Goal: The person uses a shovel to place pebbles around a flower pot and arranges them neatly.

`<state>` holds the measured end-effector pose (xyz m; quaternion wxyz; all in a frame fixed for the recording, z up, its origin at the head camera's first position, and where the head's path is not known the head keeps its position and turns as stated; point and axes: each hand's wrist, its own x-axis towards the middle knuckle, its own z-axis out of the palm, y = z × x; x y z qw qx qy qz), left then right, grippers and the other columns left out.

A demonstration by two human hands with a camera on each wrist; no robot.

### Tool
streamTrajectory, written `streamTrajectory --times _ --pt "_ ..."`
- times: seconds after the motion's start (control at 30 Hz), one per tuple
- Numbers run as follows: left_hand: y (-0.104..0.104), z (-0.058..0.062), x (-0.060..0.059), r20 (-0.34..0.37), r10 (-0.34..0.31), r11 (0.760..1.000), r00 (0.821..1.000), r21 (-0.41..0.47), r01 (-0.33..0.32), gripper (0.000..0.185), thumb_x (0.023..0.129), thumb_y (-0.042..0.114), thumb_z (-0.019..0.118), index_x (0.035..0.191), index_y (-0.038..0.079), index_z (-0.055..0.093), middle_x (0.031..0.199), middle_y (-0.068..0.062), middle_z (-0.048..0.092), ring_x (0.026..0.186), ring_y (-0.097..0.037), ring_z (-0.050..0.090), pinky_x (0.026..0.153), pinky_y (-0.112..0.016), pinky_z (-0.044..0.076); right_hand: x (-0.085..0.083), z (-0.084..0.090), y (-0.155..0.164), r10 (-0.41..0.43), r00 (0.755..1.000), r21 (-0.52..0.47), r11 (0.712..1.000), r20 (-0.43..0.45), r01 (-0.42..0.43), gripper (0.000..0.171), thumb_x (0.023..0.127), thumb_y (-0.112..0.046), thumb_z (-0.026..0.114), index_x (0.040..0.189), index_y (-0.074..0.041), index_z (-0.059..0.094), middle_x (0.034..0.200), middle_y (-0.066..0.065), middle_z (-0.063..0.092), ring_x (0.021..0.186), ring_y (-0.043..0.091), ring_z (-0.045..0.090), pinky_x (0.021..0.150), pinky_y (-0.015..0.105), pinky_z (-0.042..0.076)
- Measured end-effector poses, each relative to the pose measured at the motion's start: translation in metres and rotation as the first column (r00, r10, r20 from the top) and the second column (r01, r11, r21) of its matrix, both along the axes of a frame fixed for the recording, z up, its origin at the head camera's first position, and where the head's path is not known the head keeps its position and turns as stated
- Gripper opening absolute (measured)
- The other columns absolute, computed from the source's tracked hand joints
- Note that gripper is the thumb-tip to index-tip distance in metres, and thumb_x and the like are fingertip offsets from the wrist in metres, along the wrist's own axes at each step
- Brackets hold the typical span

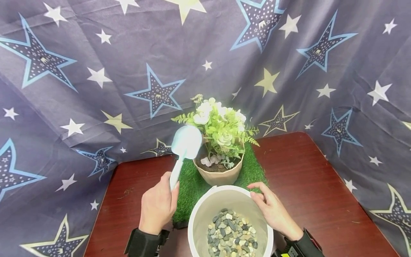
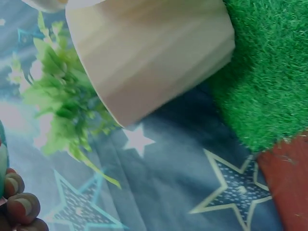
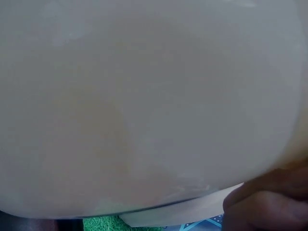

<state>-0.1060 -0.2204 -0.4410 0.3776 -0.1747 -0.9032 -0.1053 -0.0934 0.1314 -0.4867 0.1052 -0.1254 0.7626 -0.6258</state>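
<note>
My left hand (image 1: 158, 207) grips the handle of a pale blue scoop (image 1: 187, 142), its blade raised beside the plant pot (image 1: 221, 175). Only some of this hand's fingertips (image 2: 24, 207) show in the left wrist view. White artificial flowers (image 1: 221, 123) with green leaves stand in the dark soil of the beige pot. Nearer to me is a white bucket (image 1: 194, 217) with grey and tan pebbles (image 1: 231, 233) on its bottom. At its right rim, my right hand (image 1: 274, 210) holds the edge between thumb and fingers. The bucket's wall (image 3: 144, 106) fills most of the right wrist view.
A green artificial turf mat (image 1: 189, 200) lies under the pot on a red-brown wooden table (image 1: 298, 171). Bits of loose grass lie on the left of the tabletop. Behind hangs a grey-blue star-patterned cloth (image 1: 205, 46), which also runs down both sides.
</note>
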Motion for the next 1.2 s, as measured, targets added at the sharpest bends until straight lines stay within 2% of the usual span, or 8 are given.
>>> streamTrajectory --times 0.2,0.43,0.57,0.73,0.8,0.87,1.07,1.2 --pt "0.014 0.006 0.002 -0.032 -0.089 0.991 0.996 -0.104 0.085 0.043 0.107 0.035 0.040 0.116 -0.001 0.061 0.072 -0.009 0.061 0.051 -0.024 0.054 0.043 -0.038 0.041 0.000 0.000 0.000 -0.006 1.000 -0.002 1.000 -0.010 0.006 0.031 0.110 -0.021 0.046 0.135 -0.003 0.048 0.103 0.025 0.076 0.083 0.022 0.077 0.071 0.036 0.062" --pt "0.018 0.002 0.002 -0.027 -0.169 0.962 0.985 -0.221 0.159 0.040 0.107 0.032 0.039 0.113 -0.001 0.060 0.073 -0.007 0.058 0.057 -0.024 0.058 0.044 -0.037 0.044 0.000 -0.002 -0.001 0.007 1.000 -0.029 1.000 -0.012 -0.008 0.030 0.110 -0.020 0.046 0.135 -0.003 0.048 0.105 0.031 0.074 0.086 0.030 0.077 0.072 0.042 0.063" --pt "0.019 0.000 0.001 -0.024 -0.196 0.948 0.980 -0.260 0.184 0.039 0.107 0.030 0.039 0.115 -0.001 0.060 0.081 -0.008 0.062 0.061 -0.022 0.061 0.047 -0.037 0.048 0.000 -0.002 -0.001 0.003 1.000 -0.015 1.000 -0.029 -0.004 0.029 0.110 -0.019 0.046 0.134 -0.003 0.049 0.104 0.030 0.074 0.085 0.025 0.077 0.072 0.041 0.063" --pt "0.020 0.000 0.001 -0.023 -0.199 0.944 0.980 -0.275 0.185 0.040 0.107 0.030 0.039 0.117 -0.002 0.060 0.087 -0.008 0.063 0.062 -0.021 0.061 0.048 -0.036 0.049 -0.006 0.005 0.003 -0.055 0.987 0.201 0.976 -0.153 0.085 0.029 0.107 -0.025 0.055 0.133 -0.012 0.058 0.087 0.006 0.071 0.068 0.007 0.064 0.064 0.028 0.055" --pt "0.021 0.000 0.001 -0.023 -0.198 0.945 0.980 -0.269 0.185 0.040 0.107 0.031 0.039 0.117 -0.002 0.060 0.087 -0.008 0.064 0.061 -0.021 0.061 0.048 -0.036 0.048 -0.014 0.013 0.008 -0.076 0.979 0.276 0.953 -0.188 0.127 0.032 0.106 -0.030 0.057 0.134 -0.016 0.059 0.084 -0.001 0.064 0.061 0.008 0.057 0.057 0.027 0.051" --pt "0.021 0.001 0.002 -0.025 -0.200 0.947 0.980 -0.261 0.186 0.040 0.107 0.031 0.039 0.116 -0.002 0.060 0.086 -0.008 0.063 0.061 -0.021 0.060 0.047 -0.036 0.048 -0.025 0.024 0.012 -0.081 0.976 0.282 0.950 -0.202 0.137 0.034 0.106 -0.032 0.056 0.136 -0.016 0.058 0.085 0.000 0.060 0.057 0.014 0.056 0.051 0.029 0.051" --pt "0.026 0.004 -0.001 -0.028 -0.207 0.949 0.978 -0.248 0.194 0.039 0.107 0.031 0.039 0.115 -0.001 0.060 0.080 -0.007 0.062 0.059 -0.021 0.060 0.047 -0.036 0.048 -0.059 0.065 0.003 0.064 0.977 0.141 0.989 -0.201 -0.036 0.034 0.112 -0.031 0.042 0.135 -0.011 0.056 0.088 0.011 0.064 0.052 0.022 0.059 0.045 0.038 0.053" --pt "0.031 0.005 -0.003 -0.033 -0.215 0.948 0.976 -0.249 0.200 0.039 0.107 0.031 0.039 0.116 -0.001 0.060 0.082 -0.008 0.065 0.061 -0.020 0.062 0.048 -0.036 0.050 -0.069 0.081 -0.016 0.191 0.970 -0.001 0.981 -0.151 -0.193 0.043 0.114 -0.037 0.030 0.121 -0.004 0.056 0.091 0.020 0.064 0.055 0.024 0.061 0.050 0.039 0.056"
